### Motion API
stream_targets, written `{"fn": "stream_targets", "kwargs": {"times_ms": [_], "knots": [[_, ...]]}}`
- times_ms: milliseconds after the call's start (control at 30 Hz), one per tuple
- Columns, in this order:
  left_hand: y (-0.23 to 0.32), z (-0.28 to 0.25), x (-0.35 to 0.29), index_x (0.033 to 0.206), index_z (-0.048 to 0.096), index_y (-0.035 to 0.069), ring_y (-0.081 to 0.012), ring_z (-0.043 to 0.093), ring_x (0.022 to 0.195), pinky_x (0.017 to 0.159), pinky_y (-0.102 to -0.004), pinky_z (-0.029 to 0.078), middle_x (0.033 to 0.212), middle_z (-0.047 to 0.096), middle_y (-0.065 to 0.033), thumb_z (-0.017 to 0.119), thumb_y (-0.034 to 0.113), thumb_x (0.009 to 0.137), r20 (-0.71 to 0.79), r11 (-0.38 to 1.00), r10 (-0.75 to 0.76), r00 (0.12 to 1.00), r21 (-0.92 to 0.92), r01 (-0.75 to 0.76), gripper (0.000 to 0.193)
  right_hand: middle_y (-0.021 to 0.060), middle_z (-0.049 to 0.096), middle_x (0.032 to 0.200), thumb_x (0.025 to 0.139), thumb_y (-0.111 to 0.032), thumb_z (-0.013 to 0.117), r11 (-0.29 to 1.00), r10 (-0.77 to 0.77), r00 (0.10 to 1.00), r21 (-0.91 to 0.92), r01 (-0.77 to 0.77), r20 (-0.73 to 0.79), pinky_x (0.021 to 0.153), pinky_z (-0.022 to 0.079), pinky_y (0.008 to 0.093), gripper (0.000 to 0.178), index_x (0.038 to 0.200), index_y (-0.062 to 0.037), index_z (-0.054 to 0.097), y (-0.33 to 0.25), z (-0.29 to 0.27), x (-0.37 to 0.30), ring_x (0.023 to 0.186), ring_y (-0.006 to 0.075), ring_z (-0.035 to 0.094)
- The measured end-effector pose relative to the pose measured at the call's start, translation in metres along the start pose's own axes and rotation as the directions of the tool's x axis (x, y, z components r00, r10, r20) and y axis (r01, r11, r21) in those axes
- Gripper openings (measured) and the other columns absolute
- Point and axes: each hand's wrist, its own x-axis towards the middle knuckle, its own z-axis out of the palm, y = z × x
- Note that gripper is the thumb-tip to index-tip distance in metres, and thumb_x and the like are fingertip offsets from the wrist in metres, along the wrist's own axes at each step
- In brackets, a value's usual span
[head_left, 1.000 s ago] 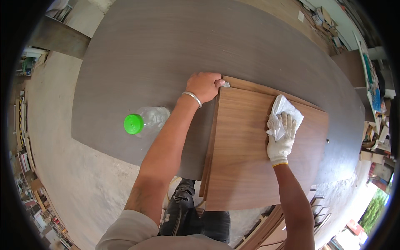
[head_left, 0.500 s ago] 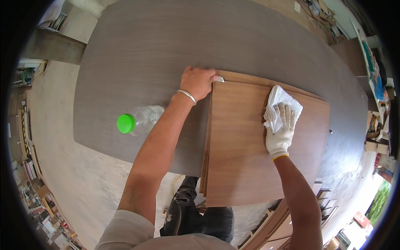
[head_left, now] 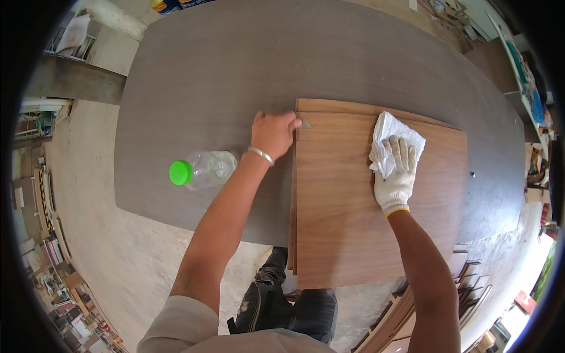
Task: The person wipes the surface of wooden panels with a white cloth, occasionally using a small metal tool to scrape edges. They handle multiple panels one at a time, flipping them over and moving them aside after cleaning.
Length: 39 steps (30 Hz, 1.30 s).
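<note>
1. Left grip (head_left: 274, 133), left of centre: bare, blurred, fingers curled in with almost no gap, apparently pinching a small grey flat piece (head_left: 305, 124); its exact form is lost in blur.
2. Change: half a second ago those fingers sat right at the stack's upper-left corner. Now they are a little below it on the left edge, grey piece over the top panel's face.
3. Right grip (head_left: 399, 176), gloved, right of centre: palm down, fingers extended and nearly together, lying on a folded white cloth (head_left: 385, 138) rather than clasping it. Barely shifted against the wood.
4. Judgement: left side does the moving; right side probably steadies the stack.
5. Top panel (head_left: 341, 206), brown wood grain, centre to lower right; lower panel (head_left: 353, 107) shows past its top and left edges.
6. Grey-brown table (head_left: 206, 76) beneath. Clear bottle (head_left: 215, 167) with green lid (head_left: 180, 172) stands apart, left of centre, untouched.
7. Blue-and-yellow containers (head_left: 166, 6) now show at upper left; view has shifted.
</note>
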Motion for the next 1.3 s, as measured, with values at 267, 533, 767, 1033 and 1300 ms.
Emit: {"fn": "stream_targets", "kwargs": {"times_ms": [267,533,767,1033,1300], "knots": [[-0.004,0.004,0.007,0.085,0.066,0.012,-0.0333,0.062,0.08,0.081,-0.045,0.042,0.078,0.066,-0.0118,0.062,0.029,0.102,-0.036,1.0,0.015,0.999,0.002,-0.015,0.025,0.0092,0.052,0.154,0.079,-0.014,0.078,1.0,-0.004,1.0,-0.014,0.004,-0.001,0.126,0.026,0.0535,0.069,0.144,-0.0096,0.055,0.0,-0.002,0.0,0.147,0.0356,0.041],[0.015,0.002,-0.076,0.08,0.062,0.011,-0.0309,0.06,0.076,0.075,-0.0442,0.041,0.074,0.062,-0.0091,0.07,0.022,0.094,0.001,0.991,0.131,0.991,0.026,-0.131,0.019,0.0082,0.051,0.155,0.08,-0.016,0.077,1.0,-0.001,1.0,-0.005,0.001,0.023,0.128,0.024,0.0528,0.07,0.146,-0.0104,0.054,0.0,-0.001,0.001,0.149,0.0342,0.039],[0.031,0.011,-0.132,0.075,0.059,0.012,-0.0293,0.059,0.074,0.071,-0.0449,0.038,0.07,0.059,-0.0066,0.073,0.015,0.09,-0.011,0.986,0.128,0.992,-0.103,-0.128,0.021,0.0067,0.05,0.156,0.08,-0.016,0.078,0.997,0.002,1.0,-0.072,-0.001,0.016,0.129,0.022,0.0516,0.073,0.149,-0.0118,0.052,0.003,0.0,-0.002,0.15,0.0322,0.038],[0.0,0.01,-0.001,0.08,0.065,0.012,-0.0338,0.061,0.076,0.076,-0.0455,0.041,0.076,0.066,-0.0108,0.068,0.026,0.097,-0.154,1.0,0.012,0.988,0.027,-0.008,0.023,0.0058,0.051,0.155,0.078,-0.012,0.079,1.0,0.004,0.999,0.013,-0.004,-0.033,0.128,0.026,0.0505,0.072,0.146,-0.0135,0.056,0.001,0.002,-0.001,0.148,0.0326,0.039],[0.015,0.013,-0.065,0.082,0.063,0.012,-0.0308,0.061,0.076,0.074,-0.0439,0.04,0.072,0.062,-0.0088,0.07,0.023,0.096,-0.075,0.992,0.126,0.989,0.021,-0.124,0.019,0.0064,0.053,0.153,0.077,-0.013,0.08,1.0,0.011,1.0,0.008,-0.011,-0.022,0.127,0.027,0.0523,0.073,0.146,-0.0133,0.056,0.005,0.001,-0.003,0.147,0.0338,0.041]]}}
